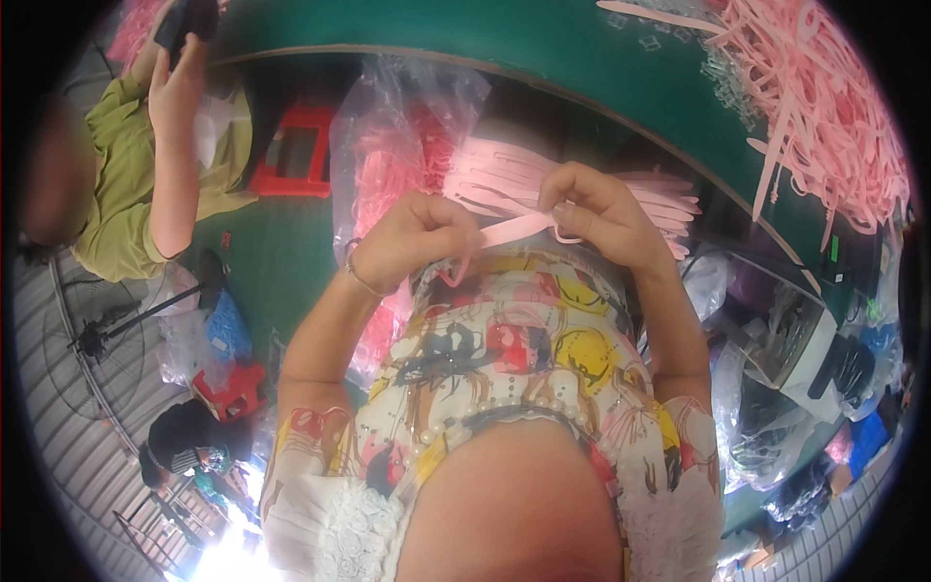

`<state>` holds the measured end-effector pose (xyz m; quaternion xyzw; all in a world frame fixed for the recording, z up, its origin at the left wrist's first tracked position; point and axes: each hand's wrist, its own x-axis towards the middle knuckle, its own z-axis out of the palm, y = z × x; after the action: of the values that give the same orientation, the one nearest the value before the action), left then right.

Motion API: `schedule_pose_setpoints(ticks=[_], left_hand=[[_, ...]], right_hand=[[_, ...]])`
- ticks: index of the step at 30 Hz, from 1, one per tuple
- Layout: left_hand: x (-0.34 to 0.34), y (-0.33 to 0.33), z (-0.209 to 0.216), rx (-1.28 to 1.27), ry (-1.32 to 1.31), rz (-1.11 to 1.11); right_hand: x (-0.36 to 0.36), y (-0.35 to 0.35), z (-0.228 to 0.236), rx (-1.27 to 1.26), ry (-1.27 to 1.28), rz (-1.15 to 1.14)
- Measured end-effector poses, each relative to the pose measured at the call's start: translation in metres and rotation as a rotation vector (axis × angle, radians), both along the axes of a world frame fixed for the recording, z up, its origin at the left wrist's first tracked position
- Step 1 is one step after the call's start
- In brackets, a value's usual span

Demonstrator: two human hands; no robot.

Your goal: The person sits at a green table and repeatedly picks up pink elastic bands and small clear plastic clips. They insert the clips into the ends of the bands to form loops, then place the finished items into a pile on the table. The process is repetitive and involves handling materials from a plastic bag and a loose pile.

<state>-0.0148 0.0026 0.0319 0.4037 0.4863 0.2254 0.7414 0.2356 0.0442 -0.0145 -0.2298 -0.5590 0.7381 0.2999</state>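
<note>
A flat pink strap (517, 229) is stretched between my two hands, just above my lap. My left hand (417, 238) is closed on one end, thumb pressed to the curled fingers, and a thin loop hangs below it. The other end is pinched by my right hand (603, 215), where a small pink loop shows by the fingertips. Behind the hands, a layered bundle of pink straps (495, 167) lies across my lap and reaches out to the right. Any small fitting inside my fingers is hidden.
A green table (543, 39) curves ahead, with a heap of pink straps (815, 107) and small clear pieces at the far right. Left of my lap stands a clear plastic bag (373, 145) of pink material. Beyond it are a red stool (301, 150) and a co-worker in a green top (121, 184).
</note>
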Motion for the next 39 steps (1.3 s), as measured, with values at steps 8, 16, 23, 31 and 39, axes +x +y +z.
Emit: schedule_pose_setpoints(ticks=[8, 16, 23, 31, 39], left_hand=[[0.009, -0.001, 0.0, 0.044, -0.022, -0.1], [0.025, -0.001, -0.002, 0.111, -0.009, -0.199], [0.021, 0.002, -0.005, 0.168, -0.039, -0.213], [0.01, 0.005, -0.007, 0.02, -0.119, -0.056], [0.016, 0.002, -0.006, 0.068, -0.079, -0.037]], right_hand=[[0.005, -0.001, 0.0, 0.163, -0.19, -0.039], [0.027, 0.057, 0.03, 0.961, -0.747, -0.838], [0.035, 0.105, 0.019, 1.193, -1.212, -0.767], [0.027, 0.053, 0.007, 1.328, -0.932, -0.687], [-0.01, 0.0, 0.032, 0.626, -0.495, -0.565]])
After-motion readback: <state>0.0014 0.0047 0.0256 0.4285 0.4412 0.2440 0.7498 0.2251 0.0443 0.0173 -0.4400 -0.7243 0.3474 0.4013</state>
